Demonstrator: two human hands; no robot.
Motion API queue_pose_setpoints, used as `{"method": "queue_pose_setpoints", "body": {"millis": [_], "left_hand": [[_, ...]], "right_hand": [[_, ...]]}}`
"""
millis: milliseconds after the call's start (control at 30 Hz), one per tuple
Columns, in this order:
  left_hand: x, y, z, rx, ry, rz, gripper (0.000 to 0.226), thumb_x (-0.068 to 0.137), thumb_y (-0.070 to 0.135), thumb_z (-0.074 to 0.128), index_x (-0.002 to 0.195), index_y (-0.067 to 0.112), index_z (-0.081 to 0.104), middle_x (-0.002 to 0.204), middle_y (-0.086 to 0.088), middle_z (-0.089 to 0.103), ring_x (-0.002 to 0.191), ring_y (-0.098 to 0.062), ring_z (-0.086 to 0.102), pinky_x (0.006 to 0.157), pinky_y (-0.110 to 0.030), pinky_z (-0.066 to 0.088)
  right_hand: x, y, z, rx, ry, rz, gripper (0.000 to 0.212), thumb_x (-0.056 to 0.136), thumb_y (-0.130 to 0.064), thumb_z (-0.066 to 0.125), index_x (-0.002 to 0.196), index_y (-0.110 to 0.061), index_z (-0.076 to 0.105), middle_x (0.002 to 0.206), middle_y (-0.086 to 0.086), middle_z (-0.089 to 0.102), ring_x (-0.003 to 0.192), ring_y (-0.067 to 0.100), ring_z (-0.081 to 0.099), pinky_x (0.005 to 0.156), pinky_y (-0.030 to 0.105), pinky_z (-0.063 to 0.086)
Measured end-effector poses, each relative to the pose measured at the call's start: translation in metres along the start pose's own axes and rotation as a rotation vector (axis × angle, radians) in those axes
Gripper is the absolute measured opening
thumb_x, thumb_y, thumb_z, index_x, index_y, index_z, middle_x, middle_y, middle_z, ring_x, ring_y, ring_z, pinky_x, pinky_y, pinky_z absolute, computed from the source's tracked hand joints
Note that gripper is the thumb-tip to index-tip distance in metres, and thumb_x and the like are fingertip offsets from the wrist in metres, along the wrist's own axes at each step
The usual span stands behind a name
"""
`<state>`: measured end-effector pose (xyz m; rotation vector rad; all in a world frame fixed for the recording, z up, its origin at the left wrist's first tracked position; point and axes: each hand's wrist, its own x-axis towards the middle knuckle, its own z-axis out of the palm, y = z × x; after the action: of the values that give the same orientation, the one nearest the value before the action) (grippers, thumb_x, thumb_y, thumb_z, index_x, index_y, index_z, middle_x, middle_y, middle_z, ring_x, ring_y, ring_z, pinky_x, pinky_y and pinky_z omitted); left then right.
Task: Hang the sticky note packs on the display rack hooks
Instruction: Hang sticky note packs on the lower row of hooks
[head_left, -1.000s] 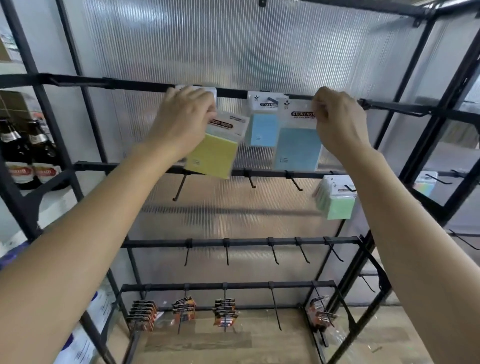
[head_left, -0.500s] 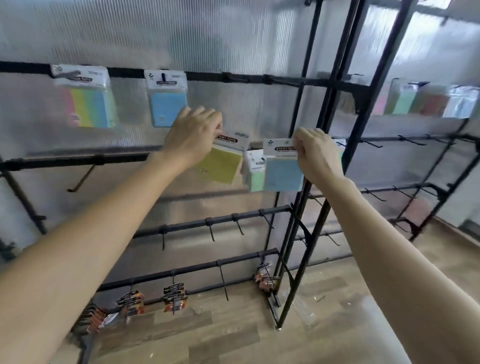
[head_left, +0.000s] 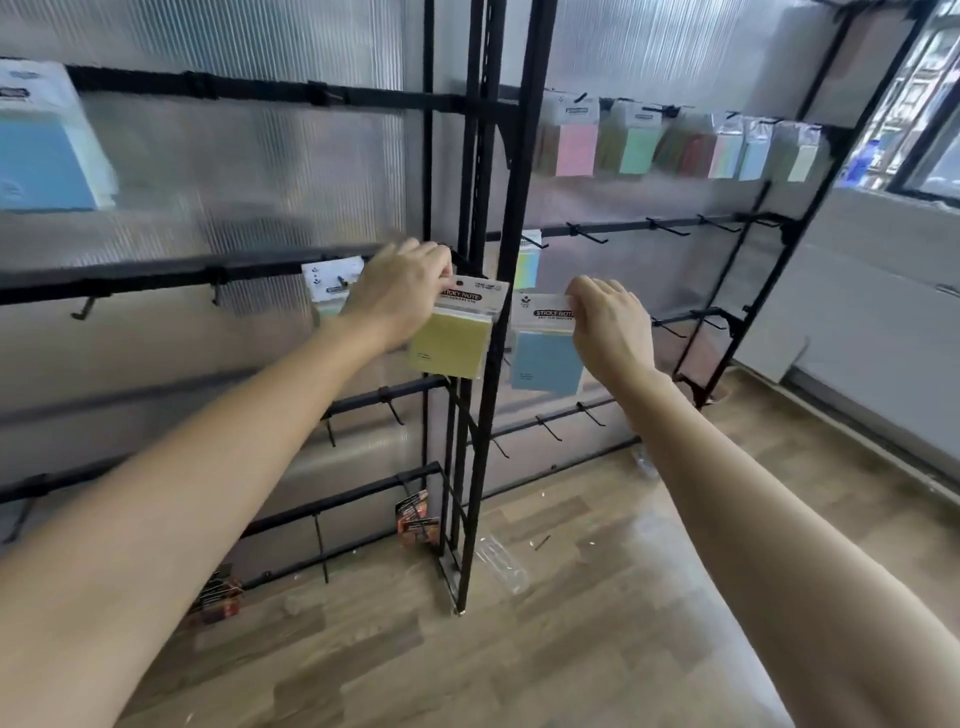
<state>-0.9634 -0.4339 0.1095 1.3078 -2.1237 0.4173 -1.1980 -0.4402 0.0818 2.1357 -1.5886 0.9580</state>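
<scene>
A person's left hand (head_left: 400, 293) pinches the header card of a yellow, plastic-wrapped sticky note pack (head_left: 454, 340), which hangs just below its fingers. The right hand (head_left: 615, 327) grips a matching blue sticky note pack (head_left: 545, 361) the same way. The uprights of the black metal display rack (head_left: 522, 156) stand just beyond both hands.

Rack (head_left: 519, 208): black throughout. Panel (head_left: 234, 171) behind it: translucent grey-white, fine vertical ribbing. Yellow pack (head_left: 452, 345): dull yellow pad, white header, black label band with white lettering. Blue pack (head_left: 545, 361): light blue pad, same white header and black band. Top row, right bay: pink pack (head_left: 575, 148), green pack (head_left: 636, 150); the rest pastel, too blurred to separate. Floor (head_left: 571, 623): brown wood-grain planks. Low packs (head_left: 413, 519): red-orange and black.
</scene>
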Motion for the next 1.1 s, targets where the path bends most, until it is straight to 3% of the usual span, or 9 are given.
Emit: {"method": "queue_pose_setpoints", "body": {"millis": [233, 467, 800, 1100], "left_hand": [[0.042, 0.049, 0.068, -0.09, -0.01, 0.051, 0.016, 0.097, 0.016, 0.044, 0.092, 0.004, 0.054, 0.089, -0.008, 0.056, 0.078, -0.014, 0.04, 0.069, -0.024, 0.027], [0.103, 0.065, 0.132, -0.175, -0.067, 0.06, 0.016, 0.096, 0.019, 0.046, 0.088, 0.006, 0.051, 0.089, -0.008, 0.056, 0.084, -0.022, 0.051, 0.077, -0.035, 0.042], [0.164, 0.066, 0.199, -0.154, -0.067, -0.007, 0.014, 0.096, 0.017, 0.045, 0.082, 0.015, 0.04, 0.085, 0.001, 0.043, 0.082, -0.016, 0.042, 0.072, -0.03, 0.034], [0.222, 0.089, 0.261, -0.019, -0.04, -0.175, 0.015, 0.096, 0.016, 0.044, 0.089, 0.006, 0.053, 0.092, -0.007, 0.057, 0.087, -0.023, 0.049, 0.069, -0.03, 0.031]], "right_hand": [[-0.001, 0.077, 0.012, -0.042, 0.009, 0.102, 0.009, 0.088, -0.004, 0.044, 0.089, -0.004, 0.053, 0.088, 0.012, 0.061, 0.085, 0.032, 0.048, 0.066, 0.028, 0.02], [0.032, 0.148, 0.031, -0.096, 0.013, 0.12, 0.008, 0.089, -0.005, 0.044, 0.086, -0.006, 0.052, 0.086, 0.011, 0.061, 0.084, 0.031, 0.048, 0.066, 0.03, 0.022], [0.08, 0.229, 0.078, -0.08, -0.022, 0.137, 0.008, 0.089, -0.006, 0.043, 0.088, -0.007, 0.051, 0.089, 0.011, 0.061, 0.086, 0.031, 0.048, 0.067, 0.029, 0.022], [0.132, 0.325, 0.109, 0.031, -0.069, 0.036, 0.008, 0.09, -0.008, 0.043, 0.088, -0.008, 0.051, 0.089, 0.008, 0.061, 0.082, 0.026, 0.045, 0.064, 0.028, 0.019]]}}
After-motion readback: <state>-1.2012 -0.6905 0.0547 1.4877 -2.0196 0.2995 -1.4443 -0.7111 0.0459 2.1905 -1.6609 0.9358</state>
